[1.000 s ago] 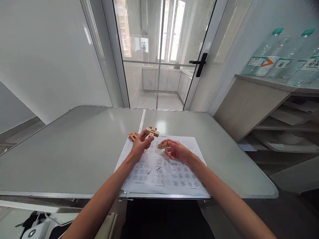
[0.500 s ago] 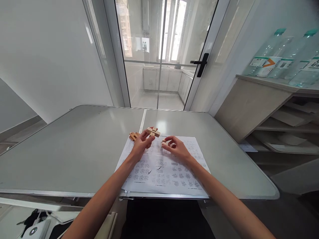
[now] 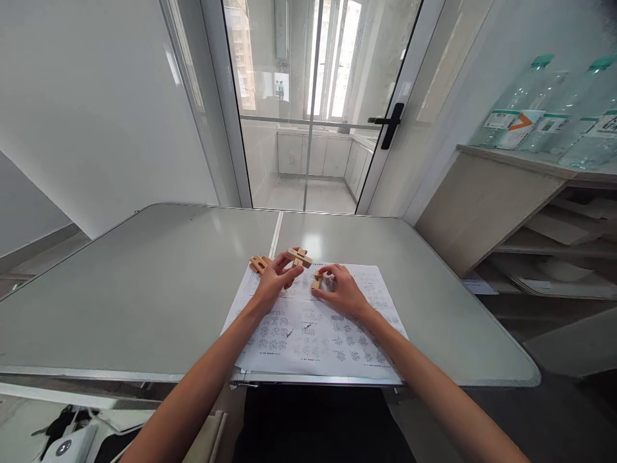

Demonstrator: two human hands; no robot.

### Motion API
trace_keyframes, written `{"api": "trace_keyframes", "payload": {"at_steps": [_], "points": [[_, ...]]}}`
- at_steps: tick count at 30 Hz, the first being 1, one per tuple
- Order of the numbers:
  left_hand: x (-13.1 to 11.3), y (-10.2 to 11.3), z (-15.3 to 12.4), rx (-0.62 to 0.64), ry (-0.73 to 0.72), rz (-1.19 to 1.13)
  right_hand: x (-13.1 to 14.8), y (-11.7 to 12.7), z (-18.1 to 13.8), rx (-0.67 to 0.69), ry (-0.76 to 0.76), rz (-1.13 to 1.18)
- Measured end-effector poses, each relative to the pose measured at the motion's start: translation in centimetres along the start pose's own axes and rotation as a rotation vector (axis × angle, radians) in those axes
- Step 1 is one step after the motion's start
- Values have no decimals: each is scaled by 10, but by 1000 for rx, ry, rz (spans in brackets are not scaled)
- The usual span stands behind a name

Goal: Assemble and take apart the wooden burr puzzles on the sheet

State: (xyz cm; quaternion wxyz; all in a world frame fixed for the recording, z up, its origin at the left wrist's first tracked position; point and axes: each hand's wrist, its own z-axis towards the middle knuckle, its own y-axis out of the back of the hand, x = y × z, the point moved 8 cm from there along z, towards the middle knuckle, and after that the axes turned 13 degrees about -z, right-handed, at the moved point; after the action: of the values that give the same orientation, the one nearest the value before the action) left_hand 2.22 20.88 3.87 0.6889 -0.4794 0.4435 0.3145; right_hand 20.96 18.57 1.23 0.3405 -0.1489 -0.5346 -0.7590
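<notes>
My left hand [image 3: 277, 280] is closed on a few interlocked wooden puzzle pieces [image 3: 299, 258], pale notched sticks crossing each other, raised above the paper. To its right, my right hand [image 3: 339, 287] pinches a single notched wooden puzzle piece [image 3: 317, 280] between thumb and fingers. A small gap separates this piece from the ones in my left hand. Beneath both hands lies a white instruction sheet [image 3: 308, 360] printed with rows of line diagrams. More wooden pieces [image 3: 259, 263] rest at the sheet's upper left corner, partly hidden behind my left hand.
The grey table [image 3: 120, 289] has a seam running away from me. Beyond its far edge stands a glass door with a black handle [image 3: 388, 124]. Plastic bottles [image 3: 520, 116] sit on a shelf unit [image 3: 506, 193] at the right. A white device [image 3: 72, 445] lies low at the left.
The interlocked pieces in my left hand have shifted slightly right and down. In my right hand the single piece has turned more upright, and more of it shows.
</notes>
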Motion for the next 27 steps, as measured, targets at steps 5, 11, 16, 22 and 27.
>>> {"api": "trace_keyframes", "payload": {"at_steps": [5, 11, 16, 22, 27], "points": [[3, -5, -2, 41, 17, 98, 5, 3, 0, -32, 50, 2], [7, -13, -4, 113, 22, 239, 13, 13, 1, -114, 139, 44], [11, -17, -4, 150, 47, 296, 17, 13, 1, -123, 180, 65], [13, -18, -4, 159, 47, 297, 18, 13, 0, -120, 180, 73], [13, -18, -4, 160, 53, 303, 19, 14, -1, -123, 171, 92]]}}
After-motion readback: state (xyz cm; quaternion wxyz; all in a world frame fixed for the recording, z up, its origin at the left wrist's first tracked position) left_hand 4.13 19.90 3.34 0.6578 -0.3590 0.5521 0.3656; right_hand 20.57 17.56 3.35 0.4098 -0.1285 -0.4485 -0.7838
